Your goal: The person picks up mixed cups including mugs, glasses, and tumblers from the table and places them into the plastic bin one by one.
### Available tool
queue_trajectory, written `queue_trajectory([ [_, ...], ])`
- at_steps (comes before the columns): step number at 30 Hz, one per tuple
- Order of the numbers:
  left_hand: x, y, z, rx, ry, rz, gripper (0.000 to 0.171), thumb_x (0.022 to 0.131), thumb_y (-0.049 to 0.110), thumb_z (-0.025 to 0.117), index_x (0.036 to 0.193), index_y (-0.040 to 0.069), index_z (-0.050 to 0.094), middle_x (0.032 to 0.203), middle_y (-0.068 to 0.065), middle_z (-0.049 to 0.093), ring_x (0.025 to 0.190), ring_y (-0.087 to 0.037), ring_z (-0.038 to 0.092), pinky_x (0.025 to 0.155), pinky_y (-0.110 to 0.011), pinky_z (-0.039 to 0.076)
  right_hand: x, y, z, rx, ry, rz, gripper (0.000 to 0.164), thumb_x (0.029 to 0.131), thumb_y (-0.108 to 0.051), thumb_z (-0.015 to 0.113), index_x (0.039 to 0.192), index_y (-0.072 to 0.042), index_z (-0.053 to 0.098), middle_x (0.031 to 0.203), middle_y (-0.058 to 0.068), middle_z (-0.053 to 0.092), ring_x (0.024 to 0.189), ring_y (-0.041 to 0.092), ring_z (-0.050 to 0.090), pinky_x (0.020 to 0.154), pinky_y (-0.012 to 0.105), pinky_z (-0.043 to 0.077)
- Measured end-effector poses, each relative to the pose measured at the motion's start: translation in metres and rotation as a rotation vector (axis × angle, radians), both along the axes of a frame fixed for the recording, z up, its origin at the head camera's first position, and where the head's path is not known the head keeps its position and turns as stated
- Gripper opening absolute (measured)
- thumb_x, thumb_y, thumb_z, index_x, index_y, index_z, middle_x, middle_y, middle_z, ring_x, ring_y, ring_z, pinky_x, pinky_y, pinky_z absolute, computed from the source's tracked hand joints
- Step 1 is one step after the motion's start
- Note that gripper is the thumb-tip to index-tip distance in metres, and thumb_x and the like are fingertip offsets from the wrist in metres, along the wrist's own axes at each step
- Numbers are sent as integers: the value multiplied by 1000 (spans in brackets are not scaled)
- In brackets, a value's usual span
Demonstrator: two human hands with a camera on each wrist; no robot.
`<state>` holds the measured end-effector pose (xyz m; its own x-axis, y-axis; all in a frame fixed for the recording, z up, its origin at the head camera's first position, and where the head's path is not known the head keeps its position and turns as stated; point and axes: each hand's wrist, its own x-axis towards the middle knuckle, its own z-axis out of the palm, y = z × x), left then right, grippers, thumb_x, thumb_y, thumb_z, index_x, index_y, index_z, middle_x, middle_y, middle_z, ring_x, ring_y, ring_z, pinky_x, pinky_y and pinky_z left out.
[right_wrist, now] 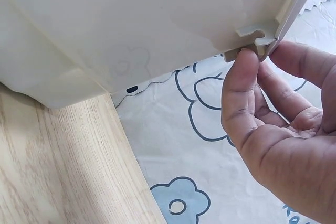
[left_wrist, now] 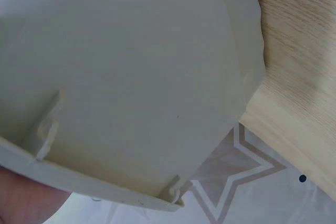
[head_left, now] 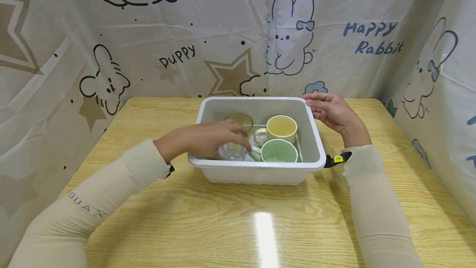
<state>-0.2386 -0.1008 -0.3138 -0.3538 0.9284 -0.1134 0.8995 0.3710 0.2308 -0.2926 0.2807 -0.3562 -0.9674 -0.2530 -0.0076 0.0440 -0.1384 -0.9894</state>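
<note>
A white plastic bin [head_left: 256,175] holds cups and glasses. Over its left rim reaches my left hand [head_left: 208,137], with fingers and thumb spread around a clear glass [head_left: 233,153] near the front. In the left wrist view only part of that hand [left_wrist: 29,198] shows beyond the rim; its fingers are hidden by the bin wall. My right hand [head_left: 332,111] pinches the bin's rim at the back right corner, thumb below and index finger above. Right of the clear glass are a green mug [head_left: 279,152] and, behind it, a yellow mug [head_left: 281,127]. An amber glass [head_left: 239,119] stands at the back left.
The bin stands on a wooden table [head_left: 186,218], towards its back edge. A patterned curtain [head_left: 223,32] hangs behind and along both sides. Light glares off the tabletop in front of the bin.
</note>
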Motion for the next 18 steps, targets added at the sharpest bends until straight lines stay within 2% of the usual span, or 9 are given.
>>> queue_trajectory([
  [4, 2, 3, 0, -10, 4, 4, 63, 80, 4, 85, 136, 26, 66, 148, -10, 51, 134, -28, 44, 107, -46, 42, 0, -1, 0, 3, -3, 3, 16, 97, -6, 69, 112, -2, 75, 109, 8, 72, 91, 19, 73, 81, 30, 60],
  [11, 3, 4, -2, -20, 28, 9, 56, 86, 6, 82, 135, 28, 66, 144, -8, 53, 122, -25, 45, 99, -42, 45, 0, 0, 1, 0, 5, 7, 17, 97, -6, 69, 113, -1, 75, 110, 9, 72, 90, 19, 73, 80, 30, 61],
  [18, 4, 5, -4, -37, 48, 5, 60, 85, 0, 81, 135, 29, 66, 142, -7, 53, 122, -25, 44, 95, -41, 47, -1, 0, 0, 5, 5, 8, 18, 97, -7, 71, 113, -1, 75, 111, 10, 72, 90, 20, 73, 80, 30, 61],
])
